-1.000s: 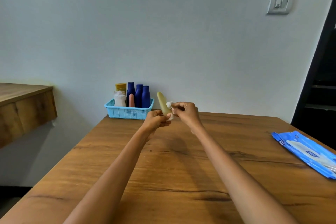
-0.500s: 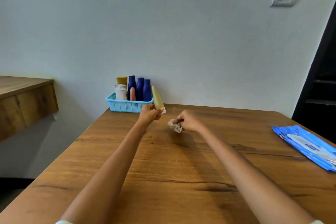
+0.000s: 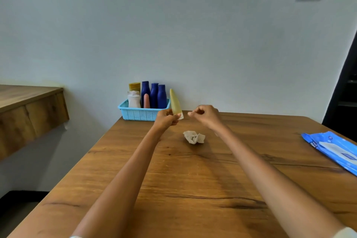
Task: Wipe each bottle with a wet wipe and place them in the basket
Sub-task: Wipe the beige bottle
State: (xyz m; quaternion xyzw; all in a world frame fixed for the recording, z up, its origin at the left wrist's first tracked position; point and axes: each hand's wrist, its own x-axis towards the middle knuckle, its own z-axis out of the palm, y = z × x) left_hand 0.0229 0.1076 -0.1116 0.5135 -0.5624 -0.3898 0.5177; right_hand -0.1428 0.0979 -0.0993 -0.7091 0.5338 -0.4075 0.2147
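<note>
Gripped at its white cap end by the left hand (image 3: 167,119), a yellow tube (image 3: 175,102) stood upright just right of the basket (image 3: 141,114), while the right hand (image 3: 205,115), curled and holding nothing, hovered above the crumpled wipe (image 3: 194,137); print on the blue wipes pack (image 3: 334,149) was too small to read.

Yellow tube: a slim yellow tube (image 3: 175,102) with a white cap at the bottom, standing near upright with its tapered end up, pinched low down by the left hand (image 3: 166,119), raised just off the table and right beside the basket's right end.
Wet wipe: a crumpled whitish wet wipe (image 3: 194,137), lying loose on the table, just in front of the two hands, touching neither.
Basket: a light blue slotted basket (image 3: 139,114) at the table's far edge by the wall.
Basket contents: three dark blue bottles (image 3: 154,95) upright in a row, a white bottle (image 3: 134,99), a small pink tube (image 3: 146,101), and a mustard-capped bottle (image 3: 134,86) behind.
</note>
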